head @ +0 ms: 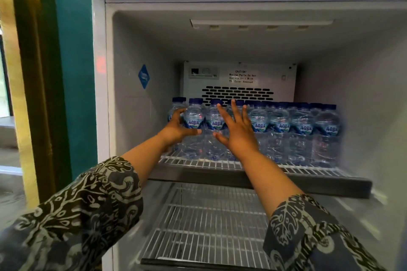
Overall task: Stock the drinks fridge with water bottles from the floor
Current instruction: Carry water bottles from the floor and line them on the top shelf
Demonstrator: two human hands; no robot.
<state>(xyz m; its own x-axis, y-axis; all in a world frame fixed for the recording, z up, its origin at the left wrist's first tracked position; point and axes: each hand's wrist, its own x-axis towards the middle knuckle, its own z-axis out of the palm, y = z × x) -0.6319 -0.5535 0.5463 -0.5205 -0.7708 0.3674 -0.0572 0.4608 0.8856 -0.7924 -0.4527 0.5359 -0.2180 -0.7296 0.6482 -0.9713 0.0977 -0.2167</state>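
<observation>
Several small clear water bottles (282, 132) with blue caps and blue labels stand in rows on the top wire shelf (308, 170) of the open white fridge (100, 116). My left hand (177, 126) is at the left end of the rows, fingers curved round the side of a front bottle (193, 134) and thumb stretched across its front. My right hand (236, 132) is spread flat, fingers straight, in front of the neighbouring bottles and holds nothing. Both forearms reach in from patterned sleeves.
A second wire shelf (204, 224) lies below the top one with nothing on it. The fan cover with black vents (239, 93) and a caution notice fills the back wall. A teal wall (72, 72) and a gold frame (28, 72) stand to the left.
</observation>
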